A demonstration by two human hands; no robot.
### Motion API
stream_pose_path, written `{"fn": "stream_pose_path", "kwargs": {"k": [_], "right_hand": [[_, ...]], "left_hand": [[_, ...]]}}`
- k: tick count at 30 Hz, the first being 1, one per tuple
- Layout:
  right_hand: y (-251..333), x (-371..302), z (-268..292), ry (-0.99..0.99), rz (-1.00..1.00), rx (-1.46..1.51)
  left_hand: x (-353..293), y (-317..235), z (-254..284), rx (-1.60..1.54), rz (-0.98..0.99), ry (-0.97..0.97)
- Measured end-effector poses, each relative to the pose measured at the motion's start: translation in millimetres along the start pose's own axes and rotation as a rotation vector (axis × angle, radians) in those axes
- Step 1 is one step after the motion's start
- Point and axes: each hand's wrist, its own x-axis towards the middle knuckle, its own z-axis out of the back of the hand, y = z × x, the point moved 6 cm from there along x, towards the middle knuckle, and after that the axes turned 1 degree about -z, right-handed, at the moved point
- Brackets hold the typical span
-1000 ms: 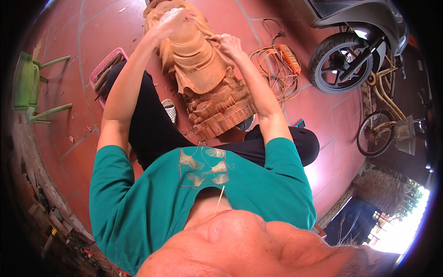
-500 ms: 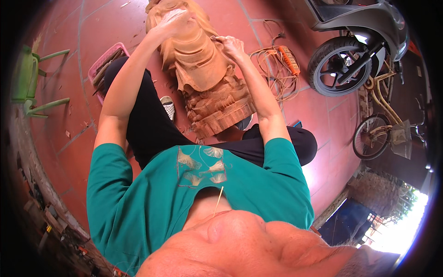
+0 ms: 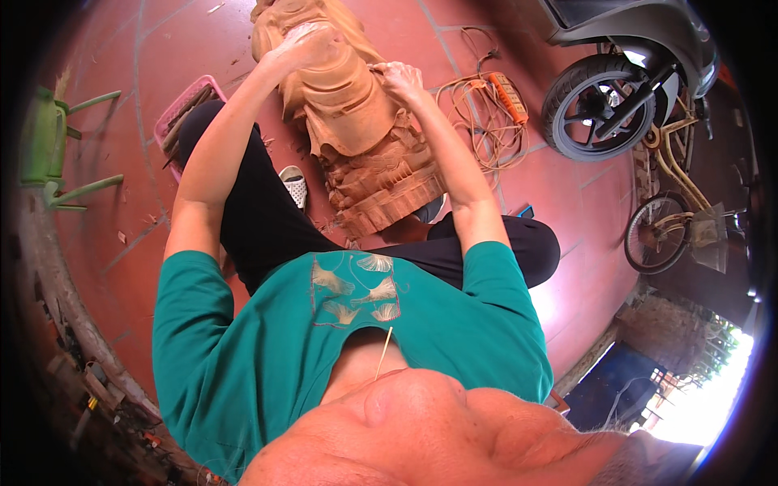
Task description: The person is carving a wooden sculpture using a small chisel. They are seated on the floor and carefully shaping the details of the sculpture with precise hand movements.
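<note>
While two hands work the far end, the carved statue takes centre stage!

And it's a statue [image 3: 344, 130] of brown wood, out in front of the seated person on the red tiled floor [image 3: 142, 279], its chunky base nearest the crossed legs. Up top, the left hand [image 3: 312, 44] is laid on the carving, fingers bent over the surface; whether it grasps anything beneath, I cannot tell. Over on the other flank, the right hand [image 3: 399, 78] has its fingers drawn in tight against the statue's edge, but anything pinched inside is hidden from us.

What makes for good handling here? I'd say a steady left palm, light and even pressure from the right, fingertips away from thin carved edges, and elbows loose at this long reach.

Now, any lettering to call? None I can read! The green shirt [image 3: 462, 332] carries a panel of pale fan-shaped leaves [image 3: 354, 289], pictures rather than words. Any marks on the orange power strip [image 3: 509, 99] or the grey scooter [image 3: 640, 20] are too small to make out.
</note>
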Motion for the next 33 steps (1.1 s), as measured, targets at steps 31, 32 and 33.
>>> {"fn": "stream_pose_path", "kwargs": {"k": [31,32,33], "right_hand": [[-17.7,-39.7,-15.9,-0.171,-0.344,0.895],[-17.3,-38.1,-17.2,-0.182,-0.33,0.836],[-16.6,-36.3,-18.2,-0.193,-0.317,0.778]], "left_hand": [[-6.4,-12.0,-5.2,-0.016,0.027,0.057],[-7.4,-10.9,-4.8,-0.017,0.038,0.078],[-7.7,-9.5,-3.8,-0.018,0.05,0.099]]}}
